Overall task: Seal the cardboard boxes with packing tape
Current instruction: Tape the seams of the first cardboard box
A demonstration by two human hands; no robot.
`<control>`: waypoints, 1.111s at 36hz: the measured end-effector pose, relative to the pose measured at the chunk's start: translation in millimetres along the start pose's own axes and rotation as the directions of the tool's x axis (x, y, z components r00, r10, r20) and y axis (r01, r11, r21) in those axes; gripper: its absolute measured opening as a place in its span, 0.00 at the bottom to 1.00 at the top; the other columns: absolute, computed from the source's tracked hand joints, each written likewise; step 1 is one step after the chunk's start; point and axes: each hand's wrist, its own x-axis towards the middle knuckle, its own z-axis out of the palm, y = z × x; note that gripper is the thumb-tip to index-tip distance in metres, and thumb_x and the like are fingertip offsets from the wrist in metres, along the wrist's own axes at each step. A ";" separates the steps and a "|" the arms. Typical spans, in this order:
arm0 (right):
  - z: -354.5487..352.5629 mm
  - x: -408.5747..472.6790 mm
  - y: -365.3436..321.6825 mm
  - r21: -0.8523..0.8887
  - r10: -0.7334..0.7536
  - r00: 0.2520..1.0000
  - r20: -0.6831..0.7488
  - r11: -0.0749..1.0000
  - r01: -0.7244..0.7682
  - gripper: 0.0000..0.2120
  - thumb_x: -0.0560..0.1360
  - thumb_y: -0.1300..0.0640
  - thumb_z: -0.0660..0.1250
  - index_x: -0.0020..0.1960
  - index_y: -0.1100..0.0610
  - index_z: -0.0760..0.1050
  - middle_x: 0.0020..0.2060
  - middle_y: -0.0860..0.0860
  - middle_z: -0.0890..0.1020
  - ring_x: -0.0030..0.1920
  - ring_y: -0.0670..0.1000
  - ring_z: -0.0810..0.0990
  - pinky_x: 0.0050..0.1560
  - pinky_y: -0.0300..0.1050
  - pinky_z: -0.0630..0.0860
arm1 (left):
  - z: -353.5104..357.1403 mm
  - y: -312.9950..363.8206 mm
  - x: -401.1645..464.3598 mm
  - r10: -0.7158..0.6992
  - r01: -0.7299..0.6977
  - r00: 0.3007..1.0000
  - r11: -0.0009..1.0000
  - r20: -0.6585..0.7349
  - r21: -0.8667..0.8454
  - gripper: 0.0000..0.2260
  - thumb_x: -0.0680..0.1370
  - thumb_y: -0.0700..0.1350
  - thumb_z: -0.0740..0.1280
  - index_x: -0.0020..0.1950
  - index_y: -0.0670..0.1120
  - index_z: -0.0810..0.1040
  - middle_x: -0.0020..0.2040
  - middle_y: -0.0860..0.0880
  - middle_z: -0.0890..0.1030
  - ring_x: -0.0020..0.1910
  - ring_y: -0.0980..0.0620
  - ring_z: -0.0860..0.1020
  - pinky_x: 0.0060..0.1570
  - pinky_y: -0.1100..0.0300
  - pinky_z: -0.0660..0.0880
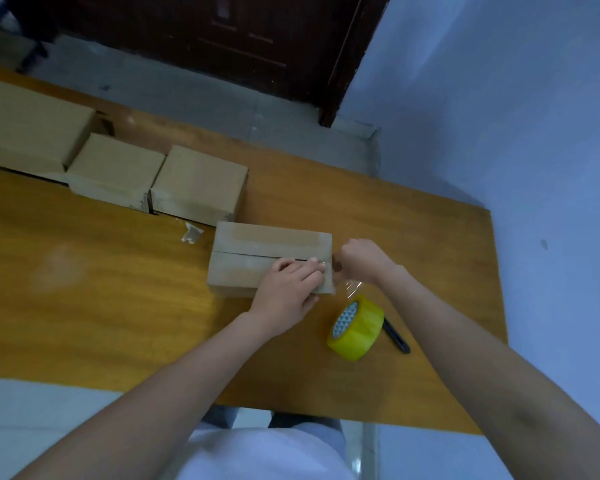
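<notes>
Head view. Landmark: the cardboard box [257, 258] being worked on, lying on the wooden surface [101, 271], top flaps closed with the centre seam running left to right.

Left hand [288, 289] rests on the near right part of the box top, fingers straight and flat, fingertips [314, 261] pressing at the seam close to the box's right edge. Grip open, nothing enclosed.

Right hand [361, 259] sits just beyond the box's right end, fingers curled into a fist. A strip of clear tape [352, 285] runs from below this hand toward the roll; the hand appears to pinch it, but the contact point is hidden behind the knuckles.

Yellow tape roll [355, 329] stands on edge on the surface, near and to the right of the box, below the right wrist. A dark pen-like tool [395, 336] lies just right of the roll, partly behind it; cannot tell if cutter or pen.

Behind and left of the box: three more cardboard boxes in a row, nearest [198, 185], middle [115, 168], largest [28, 126] at the far left. A crumpled scrap of clear tape [191, 233] lies on the surface just left of the box's far left corner
</notes>
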 end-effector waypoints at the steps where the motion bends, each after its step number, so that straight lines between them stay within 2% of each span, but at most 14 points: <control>1: 1.0 0.4 0.3 0.046 0.025 1.000 0.006 0.999 -0.025 0.19 0.69 0.41 0.70 0.42 0.58 0.78 0.37 0.54 0.78 0.39 0.56 0.76 0.35 0.44 0.68 | -0.2 0.1 -0.1 -0.004 0.004 1.000 1.000 0.006 -0.001 0.15 0.66 0.45 0.77 0.51 0.48 0.80 0.59 0.51 0.80 0.58 0.50 0.79 0.58 0.56 0.62; 5: 9.1 -4.7 -0.4 0.229 0.121 0.992 -0.029 0.967 -0.111 0.17 0.68 0.44 0.73 0.46 0.57 0.79 0.39 0.53 0.78 0.42 0.54 0.76 0.36 0.43 0.68 | -10.2 -0.5 1.3 -0.026 0.033 0.994 0.997 0.105 -0.067 0.17 0.71 0.52 0.73 0.58 0.49 0.78 0.65 0.53 0.77 0.66 0.52 0.73 0.64 0.58 0.57; 9: 25.8 -17.6 2.7 0.547 0.210 0.977 0.047 0.813 -0.201 0.08 0.70 0.54 0.73 0.46 0.56 0.80 0.44 0.53 0.82 0.46 0.53 0.79 0.45 0.48 0.75 | -35.5 -5.6 1.6 -0.163 0.242 0.966 0.848 0.202 -0.472 0.18 0.77 0.51 0.68 0.66 0.52 0.74 0.70 0.57 0.71 0.69 0.60 0.65 0.68 0.61 0.62; 12: 25.8 -30.9 12.1 0.610 0.329 0.944 -0.005 0.749 -0.259 0.04 0.74 0.56 0.70 0.47 0.55 0.80 0.44 0.52 0.82 0.47 0.53 0.78 0.47 0.48 0.75 | -59.7 -15.5 -1.6 -0.338 0.269 0.941 0.803 -0.034 -0.531 0.10 0.78 0.43 0.67 0.59 0.47 0.79 0.61 0.57 0.74 0.66 0.60 0.69 0.65 0.63 0.64; 14: 16.1 -36.8 15.5 0.692 0.426 0.899 -0.102 0.680 -0.244 0.07 0.76 0.55 0.67 0.52 0.55 0.80 0.46 0.51 0.81 0.49 0.52 0.78 0.50 0.47 0.75 | -74.3 -24.8 -3.2 -0.477 0.340 0.847 0.825 -0.233 -0.452 0.06 0.79 0.40 0.66 0.53 0.44 0.79 0.54 0.53 0.77 0.59 0.54 0.74 0.61 0.60 0.68; 16: 0.2 -36.5 10.1 0.803 0.469 0.863 -0.185 0.579 -0.143 0.12 0.78 0.54 0.65 0.60 0.54 0.77 0.49 0.49 0.79 0.51 0.48 0.77 0.53 0.42 0.72 | -87.7 -35.4 -5.5 -0.592 0.474 0.761 0.786 -0.265 -0.396 0.06 0.80 0.41 0.64 0.53 0.42 0.78 0.50 0.51 0.76 0.54 0.50 0.74 0.55 0.58 0.69; 20: -23.1 -16.9 -11.7 0.900 0.365 0.916 -0.166 0.437 -0.011 0.21 0.80 0.54 0.62 0.72 0.54 0.67 0.62 0.51 0.76 0.60 0.49 0.74 0.57 0.39 0.68 | -94.7 -60.4 -17.5 -0.783 0.784 0.617 0.605 0.079 -0.137 0.17 0.80 0.52 0.62 0.61 0.40 0.72 0.54 0.44 0.76 0.50 0.44 0.75 0.43 0.54 0.72; 22: -21.9 -9.8 -21.8 0.872 0.257 0.964 -0.071 0.485 -0.065 0.23 0.80 0.52 0.62 0.73 0.53 0.65 0.67 0.52 0.73 0.65 0.51 0.72 0.64 0.43 0.67 | -94.5 -61.3 -23.4 -0.795 0.832 0.541 0.553 0.275 -0.039 0.23 0.80 0.54 0.60 0.67 0.40 0.67 0.57 0.41 0.75 0.50 0.43 0.76 0.41 0.55 0.72; 24: -16.4 -9.2 -27.1 0.827 0.213 0.977 -0.007 0.550 -0.114 0.24 0.79 0.50 0.63 0.73 0.53 0.65 0.68 0.53 0.72 0.66 0.54 0.71 0.65 0.47 0.68 | -91.8 -57.2 -27.7 -0.777 0.857 0.503 0.505 0.380 -0.102 0.23 0.80 0.54 0.60 0.68 0.39 0.65 0.58 0.41 0.75 0.51 0.43 0.75 0.43 0.55 0.73; 29: -5.2 -31.1 -21.4 0.750 0.290 0.957 0.005 0.632 -0.196 0.20 0.77 0.46 0.66 0.62 0.58 0.74 0.55 0.53 0.79 0.55 0.55 0.77 0.52 0.46 0.73 | -87.0 -46.8 -25.7 -0.741 0.801 0.598 0.535 0.305 -0.269 0.15 0.80 0.44 0.63 0.65 0.41 0.69 0.57 0.42 0.77 0.45 0.47 0.74 0.41 0.54 0.74; 31: -0.4 -44.1 -21.2 0.711 0.292 0.955 0.054 0.660 -0.242 0.21 0.77 0.45 0.65 0.60 0.60 0.76 0.53 0.55 0.80 0.53 0.56 0.78 0.53 0.50 0.76 | -83.8 -42.0 -17.0 -0.721 0.759 0.648 0.583 0.247 -0.289 0.16 0.80 0.41 0.62 0.68 0.40 0.69 0.60 0.41 0.77 0.50 0.45 0.75 0.44 0.54 0.74; 34: 6.7 -59.8 -29.7 0.661 0.296 0.951 0.087 0.697 -0.277 0.21 0.76 0.42 0.65 0.51 0.60 0.77 0.45 0.55 0.81 0.47 0.57 0.79 0.40 0.47 0.71 | -78.1 -35.1 2.6 -0.698 0.705 0.700 0.639 0.153 -0.309 0.18 0.80 0.38 0.61 0.70 0.39 0.69 0.63 0.40 0.75 0.61 0.41 0.73 0.57 0.50 0.71; 36: 9.7 -66.1 -42.4 0.653 0.304 0.948 0.094 0.700 -0.289 0.21 0.74 0.41 0.66 0.46 0.60 0.75 0.41 0.54 0.78 0.45 0.56 0.78 0.38 0.46 0.68 | -73.3 -33.7 16.5 -0.675 0.677 0.726 0.667 0.134 -0.311 0.20 0.80 0.38 0.61 0.73 0.39 0.65 0.68 0.40 0.71 0.66 0.42 0.70 0.64 0.50 0.67; 40: 17.3 -66.3 -75.4 0.674 0.279 0.957 0.077 0.693 -0.256 0.19 0.73 0.39 0.65 0.47 0.56 0.76 0.47 0.55 0.81 0.50 0.56 0.79 0.41 0.45 0.69 | -62.3 -28.6 43.0 -0.554 0.590 0.807 0.749 0.203 -0.301 0.24 0.79 0.40 0.63 0.75 0.40 0.62 0.74 0.41 0.62 0.73 0.43 0.61 0.71 0.52 0.58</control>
